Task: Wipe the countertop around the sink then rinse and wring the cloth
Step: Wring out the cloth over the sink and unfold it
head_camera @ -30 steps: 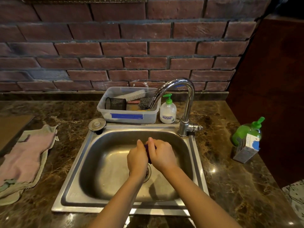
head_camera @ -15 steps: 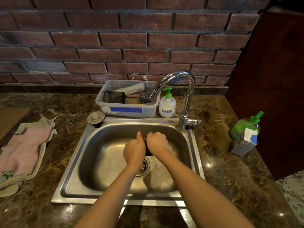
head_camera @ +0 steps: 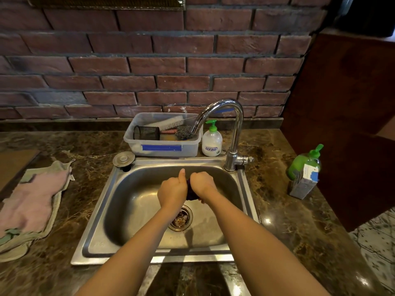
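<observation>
Change: the two fists sat level and tight together half a second back — now the left thumb has lifted to point up and a strip of dark cloth shows between the hands.
Left hand (head_camera: pixel 172 192): curled into a fist round one end of the cloth, thumb sticking straight up, knuckles toward the camera.
Right hand (head_camera: pixel 203 184): fingers wrapped round the other end, just beside the left hand, wrist angled in from the right.
Cloth (head_camera: pixel 190 192): dark purple, bunched small between the two fists — held over the basin, just above and behind the drain (head_camera: pixel 180 218).
Sink (head_camera: pixel 119 189): steel basin set in the brown marble countertop (head_camera: pixel 288 221); its plug (head_camera: pixel 123 158) rests on the back left corner of the rim.
Tap (head_camera: pixel 229 124): chrome gooseneck at the back right corner, spout curving left over the plastic tub (head_camera: pixel 164 146).
Tub contents: mesh cup, brush, steel scourer.
Soap bottle (head_camera: pixel 212 139): white with green pump, between tub and tap.
Far right: green pump bottle (head_camera: pixel 305 161) with a carton (head_camera: pixel 304 181) touching its front.
Far left: pink towel (head_camera: pixel 32 199) lying flat on the counter, well apart from the sink.
</observation>
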Demonstrator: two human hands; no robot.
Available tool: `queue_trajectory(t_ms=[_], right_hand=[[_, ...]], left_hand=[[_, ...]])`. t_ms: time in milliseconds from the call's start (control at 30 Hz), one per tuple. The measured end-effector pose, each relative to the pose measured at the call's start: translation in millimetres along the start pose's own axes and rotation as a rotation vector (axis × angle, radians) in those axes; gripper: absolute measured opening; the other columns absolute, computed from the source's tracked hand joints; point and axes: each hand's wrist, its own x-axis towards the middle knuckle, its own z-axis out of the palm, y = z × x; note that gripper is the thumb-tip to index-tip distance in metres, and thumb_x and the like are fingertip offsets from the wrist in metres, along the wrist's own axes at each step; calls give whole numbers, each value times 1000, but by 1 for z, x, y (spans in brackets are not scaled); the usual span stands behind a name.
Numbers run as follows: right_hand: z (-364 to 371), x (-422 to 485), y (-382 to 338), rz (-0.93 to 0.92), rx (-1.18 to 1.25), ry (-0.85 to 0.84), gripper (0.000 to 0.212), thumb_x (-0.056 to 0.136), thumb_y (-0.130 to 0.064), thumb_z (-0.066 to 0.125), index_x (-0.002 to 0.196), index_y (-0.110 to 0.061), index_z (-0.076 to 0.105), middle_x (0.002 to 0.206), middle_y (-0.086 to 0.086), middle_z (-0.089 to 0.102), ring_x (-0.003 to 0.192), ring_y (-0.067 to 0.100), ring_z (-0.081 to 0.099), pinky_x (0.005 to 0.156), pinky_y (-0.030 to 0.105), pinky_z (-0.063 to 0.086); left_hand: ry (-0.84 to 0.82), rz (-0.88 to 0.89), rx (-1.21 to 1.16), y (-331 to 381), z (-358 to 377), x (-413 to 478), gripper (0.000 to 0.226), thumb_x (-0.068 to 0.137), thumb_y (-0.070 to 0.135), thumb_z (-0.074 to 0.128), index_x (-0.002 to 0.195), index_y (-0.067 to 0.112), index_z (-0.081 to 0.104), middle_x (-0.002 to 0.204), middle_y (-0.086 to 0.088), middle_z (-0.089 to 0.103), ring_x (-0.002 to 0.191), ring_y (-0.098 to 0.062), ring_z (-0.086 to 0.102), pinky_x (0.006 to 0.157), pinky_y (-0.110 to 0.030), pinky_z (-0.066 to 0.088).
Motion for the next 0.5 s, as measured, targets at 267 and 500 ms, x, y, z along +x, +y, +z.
queue_trajectory(t_ms=[267, 500], right_hand=[[-18, -18, 0, -114, 40, -9, 23, 89, -14, 35, 78, -5, 53, 68, 12, 56, 57, 22, 52, 45, 29, 38], [-28, -28, 39, 105, 547, -435, 56, 84, -61, 50, 122, -20, 48, 117, 16, 56, 88, 32, 67, 58, 38, 59]], left_hand=[[37, 161, 55, 20, -17, -9, 64, 99, 41, 24, 77, 5, 73, 70, -10, 69, 74, -24, 64, 64, -29, 38], [-10, 195, -201, 10, -26, -20, 50, 99, 41, 27, 68, 16, 58, 66, -5, 63, 69, -20, 61, 61, -32, 44]])
